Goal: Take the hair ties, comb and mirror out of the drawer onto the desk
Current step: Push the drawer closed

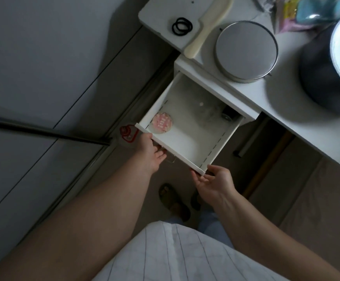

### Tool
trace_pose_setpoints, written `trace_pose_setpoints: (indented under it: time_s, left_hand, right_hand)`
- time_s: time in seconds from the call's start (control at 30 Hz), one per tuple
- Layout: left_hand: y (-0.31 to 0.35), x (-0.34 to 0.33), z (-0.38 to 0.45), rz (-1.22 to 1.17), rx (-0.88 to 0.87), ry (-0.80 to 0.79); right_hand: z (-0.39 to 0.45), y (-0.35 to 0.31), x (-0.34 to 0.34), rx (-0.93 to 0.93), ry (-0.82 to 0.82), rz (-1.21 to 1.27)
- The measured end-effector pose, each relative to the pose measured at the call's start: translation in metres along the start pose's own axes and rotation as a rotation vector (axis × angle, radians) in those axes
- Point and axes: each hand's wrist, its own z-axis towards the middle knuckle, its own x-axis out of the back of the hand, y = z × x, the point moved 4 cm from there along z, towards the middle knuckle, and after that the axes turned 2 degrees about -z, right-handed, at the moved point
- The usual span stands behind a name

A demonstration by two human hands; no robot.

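The white drawer (187, 157) stands pulled out under the desk (286, 102). On the desk lie the black hair ties (182, 26), the cream comb (207, 27) and a round metal-rimmed mirror (246, 50). Inside the drawer a small pink round item (162, 122) rests against the left wall, and a dark object (227, 114) sits at the back. My left hand (150, 154) grips the drawer's front edge by the handle. My right hand (211, 182) touches the front right corner with its fingers curled around it.
A large dark pot with a shiny lid (331, 63) and colourful packets (299, 13) stand on the desk at the right. A red-marked item (127, 134) lies on the floor left of the drawer. Grey wardrobe doors (43, 78) fill the left. My sandalled feet (174, 201) are below.
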Motion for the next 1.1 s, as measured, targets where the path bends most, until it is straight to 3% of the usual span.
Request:
trace_pose_setpoints:
  time_s: [0.7,1.1]
  left_hand:
    - [0.051,-0.151,0.015,0.1,-0.013,-0.022]
    - [0.066,-0.195,0.013,-0.09,0.064,-0.043]
  right_hand:
    - [0.024,-0.143,-0.062,0.066,-0.05,-0.088]
    - [0.02,-0.183,-0.079,0.037,-0.017,-0.009]
